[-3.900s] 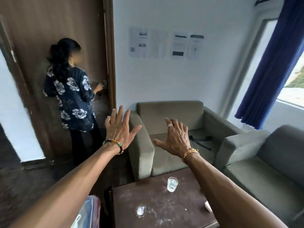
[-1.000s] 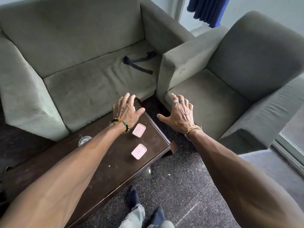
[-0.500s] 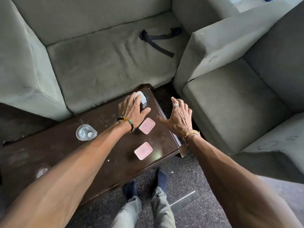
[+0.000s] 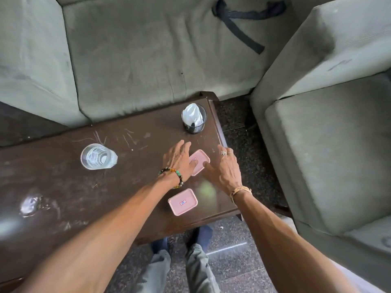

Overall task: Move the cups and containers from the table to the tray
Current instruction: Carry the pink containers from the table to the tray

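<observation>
Two hands have dropped onto the worktop (image 4: 63, 187) since half a second ago: the left hand (image 4: 179, 161) rests its thumb on the far pink container (image 4: 201, 160) at frame centre, the right hand (image 4: 224, 168) beside it, fingers apart on both (nothing gripped yet). The near pink container (image 4: 183, 201) and glass cup (image 4: 96, 156) wait; no tray is visible.

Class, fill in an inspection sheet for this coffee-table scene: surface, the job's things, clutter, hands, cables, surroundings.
Surface: dark wooden table, scratched and smudged.
Job's things: glass of water upright; two pink lidded containers, far container, near container; no tray in view.
Clutter: black mesh cup holding white tissue.
Hands: left hand touching the far container; right hand open beside it.
Cables: nothing seen; a black strap lies on the sofa.
Surroundings: grey-green sofa, armchair, speckled floor.
</observation>
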A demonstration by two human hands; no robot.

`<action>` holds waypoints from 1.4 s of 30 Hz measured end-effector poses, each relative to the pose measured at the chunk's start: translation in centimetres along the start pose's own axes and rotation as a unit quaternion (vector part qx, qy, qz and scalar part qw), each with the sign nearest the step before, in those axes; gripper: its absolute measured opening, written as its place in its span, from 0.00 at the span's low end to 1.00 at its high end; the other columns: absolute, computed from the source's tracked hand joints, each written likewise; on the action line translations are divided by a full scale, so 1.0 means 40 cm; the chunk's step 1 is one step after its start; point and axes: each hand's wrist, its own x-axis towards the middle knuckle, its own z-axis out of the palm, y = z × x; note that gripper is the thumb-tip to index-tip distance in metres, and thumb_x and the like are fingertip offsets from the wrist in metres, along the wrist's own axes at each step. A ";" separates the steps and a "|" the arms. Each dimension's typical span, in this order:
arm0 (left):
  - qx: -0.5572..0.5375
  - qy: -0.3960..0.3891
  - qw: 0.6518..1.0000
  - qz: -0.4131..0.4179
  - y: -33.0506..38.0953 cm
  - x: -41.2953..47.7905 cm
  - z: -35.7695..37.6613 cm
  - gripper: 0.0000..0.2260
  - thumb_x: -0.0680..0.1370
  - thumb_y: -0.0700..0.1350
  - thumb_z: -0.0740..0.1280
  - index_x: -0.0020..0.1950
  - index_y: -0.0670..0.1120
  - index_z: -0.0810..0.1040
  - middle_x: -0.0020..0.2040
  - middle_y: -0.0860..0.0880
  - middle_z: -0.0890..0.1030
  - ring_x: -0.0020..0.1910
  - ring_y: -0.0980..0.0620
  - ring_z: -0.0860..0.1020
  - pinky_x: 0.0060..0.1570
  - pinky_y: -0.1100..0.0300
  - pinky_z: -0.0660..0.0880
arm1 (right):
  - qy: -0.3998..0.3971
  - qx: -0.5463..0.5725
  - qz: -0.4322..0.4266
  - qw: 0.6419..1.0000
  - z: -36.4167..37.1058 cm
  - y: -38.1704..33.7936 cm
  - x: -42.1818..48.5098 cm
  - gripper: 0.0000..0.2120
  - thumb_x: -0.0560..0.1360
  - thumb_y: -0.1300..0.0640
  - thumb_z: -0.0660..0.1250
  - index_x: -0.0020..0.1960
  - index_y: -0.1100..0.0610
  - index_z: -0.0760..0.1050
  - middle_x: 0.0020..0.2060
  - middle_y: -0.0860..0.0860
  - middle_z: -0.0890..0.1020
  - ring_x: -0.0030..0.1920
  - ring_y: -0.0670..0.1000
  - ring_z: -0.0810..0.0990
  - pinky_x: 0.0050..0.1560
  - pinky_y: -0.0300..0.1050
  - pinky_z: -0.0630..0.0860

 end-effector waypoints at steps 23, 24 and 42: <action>-0.403 0.045 0.901 -0.152 0.058 -0.190 -0.325 0.12 0.76 0.34 0.69 0.59 0.35 0.78 0.54 0.38 0.81 0.47 0.46 0.79 0.45 0.52 0.81 | -0.026 0.233 -0.002 0.972 -0.212 -0.260 -0.093 0.14 0.74 0.57 0.68 0.58 0.58 0.79 0.52 0.56 0.84 0.51 0.58 0.83 0.53 0.59 0.81; -0.424 0.056 0.891 -0.152 0.061 -0.219 -0.377 0.12 0.76 0.33 0.69 0.59 0.34 0.78 0.53 0.38 0.81 0.46 0.45 0.78 0.44 0.52 0.80 | -0.030 0.222 -0.016 0.975 -0.253 -0.304 -0.108 0.15 0.74 0.58 0.68 0.59 0.58 0.80 0.52 0.57 0.84 0.51 0.59 0.83 0.53 0.59 0.81; -0.571 0.240 0.770 -0.153 -0.293 -0.792 -0.831 0.15 0.72 0.31 0.72 0.59 0.38 0.79 0.48 0.41 0.82 0.44 0.48 0.81 0.37 0.58 0.82 | -0.084 0.181 -0.228 0.953 -0.323 -0.953 -0.528 0.17 0.67 0.60 0.70 0.56 0.54 0.81 0.41 0.54 0.86 0.39 0.54 0.86 0.42 0.52 0.85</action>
